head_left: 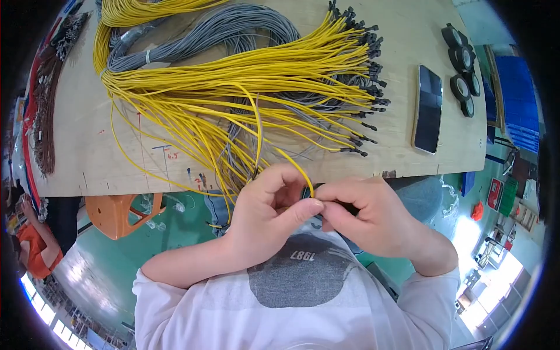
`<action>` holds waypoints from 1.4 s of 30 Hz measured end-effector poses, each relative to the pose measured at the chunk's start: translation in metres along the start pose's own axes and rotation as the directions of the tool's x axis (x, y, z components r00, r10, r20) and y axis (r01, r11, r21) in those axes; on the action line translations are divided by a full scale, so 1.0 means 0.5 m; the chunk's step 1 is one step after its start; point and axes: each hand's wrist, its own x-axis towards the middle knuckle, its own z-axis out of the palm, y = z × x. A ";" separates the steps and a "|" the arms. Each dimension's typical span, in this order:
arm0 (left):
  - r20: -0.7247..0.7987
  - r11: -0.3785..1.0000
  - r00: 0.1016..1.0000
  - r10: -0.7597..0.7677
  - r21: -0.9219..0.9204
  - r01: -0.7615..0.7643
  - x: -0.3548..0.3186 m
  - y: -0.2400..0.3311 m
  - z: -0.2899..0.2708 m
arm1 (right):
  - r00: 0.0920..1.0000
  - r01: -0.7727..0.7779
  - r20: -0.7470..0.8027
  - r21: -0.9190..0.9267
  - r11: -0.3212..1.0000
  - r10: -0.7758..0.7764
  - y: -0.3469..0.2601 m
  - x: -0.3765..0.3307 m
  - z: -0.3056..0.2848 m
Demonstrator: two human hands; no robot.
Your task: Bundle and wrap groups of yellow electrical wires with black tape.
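Close to my chest, at the table's front edge, both hands meet on the end of a yellow cable [299,168]. My left hand [262,213] is closed, its thumb and fingers pinching the cable end. Opposite it, my right hand [376,213] pinches at the same spot with thumb and forefinger. Something black shows in part beneath the right fingers; its kind is hidden. The cable arcs back to a large bundle of yellow cables [204,79] on the table. Black connectors [370,55] tip many of that bundle's right-hand ends.
Grey cables [233,23] lie behind and under the yellow ones. On the right are a phone [429,111] and several rolls of black tape [461,58]. Brown wires [45,116] line the table's [76,128] left edge. Below stands an orange stool [111,216]; another person [44,245] is far left.
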 end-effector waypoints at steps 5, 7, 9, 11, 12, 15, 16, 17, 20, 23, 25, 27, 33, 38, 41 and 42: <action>0.291 0.415 0.847 0.446 0.771 -0.483 0.011 0.012 -0.003 | 0.955 0.297 0.057 -0.246 0.923 -0.292 0.001 -0.002 -0.009; 0.327 0.386 0.854 0.404 0.786 -0.483 0.007 0.026 0.000 | 0.951 0.307 0.052 -0.247 0.919 -0.303 0.021 -0.001 -0.010; 0.365 0.355 0.860 0.358 0.798 -0.486 0.004 0.041 -0.001 | 0.948 0.316 0.044 -0.247 0.916 -0.315 0.027 0.003 -0.016; 0.347 0.675 0.927 0.143 0.651 -0.348 0.004 0.059 -0.009 | 0.963 0.184 0.216 -0.093 0.979 -0.160 0.021 0.008 -0.026; 0.342 0.791 0.939 0.041 0.563 -0.240 0.002 0.073 -0.014 | 0.964 0.186 0.208 -0.088 0.979 -0.165 0.020 0.010 -0.029; 0.358 0.937 0.928 -0.100 0.348 -0.033 -0.009 0.081 -0.029 | 0.934 0.084 0.339 0.083 0.993 -0.108 0.020 0.003 -0.040; 0.308 0.840 0.928 0.210 0.429 -0.333 -0.008 0.063 -0.051 | 0.937 0.134 0.328 -0.016 0.991 -0.122 0.032 -0.006 -0.062; 0.190 0.985 0.973 0.130 0.089 -0.149 -0.016 0.074 -0.092 | 0.950 -0.208 0.231 -0.025 0.978 0.208 0.053 -0.025 -0.089; 0.223 0.988 0.974 -0.050 0.156 0.015 -0.036 0.084 -0.066 | 0.984 0.161 0.072 0.019 0.987 -0.162 0.061 -0.056 -0.064; 0.272 0.978 0.959 -0.080 0.208 0.023 -0.023 0.118 -0.052 | 0.758 0.608 -0.015 -0.345 0.715 -0.652 0.002 -0.005 -0.037; 0.215 0.952 0.956 -0.200 0.273 0.138 -0.039 0.143 -0.055 | 0.543 0.703 0.002 -0.548 0.453 -0.840 0.002 0.046 -0.011; 0.172 0.952 0.956 -0.238 0.234 0.195 -0.046 0.145 -0.060 | 0.491 0.798 0.049 -0.427 0.426 -0.870 0.004 0.081 0.004; 0.161 0.987 0.976 -0.149 0.091 0.136 -0.068 0.140 -0.088 | 0.404 0.896 0.140 -0.262 0.359 -0.904 -0.041 0.142 0.020; 0.106 0.508 0.984 0.145 0.845 -0.166 -0.060 0.131 -0.095 | 0.664 0.739 0.229 -0.059 0.671 -0.712 -0.050 0.161 0.018; 0.208 0.214 0.906 0.369 0.930 -0.300 -0.052 0.108 -0.099 | 0.749 0.641 0.196 0.024 0.767 -0.632 -0.041 0.159 0.017; 0.254 0.152 0.843 0.475 0.919 -0.363 -0.052 0.100 -0.103 | 0.757 0.635 0.170 0.038 0.771 -0.631 -0.041 0.157 0.019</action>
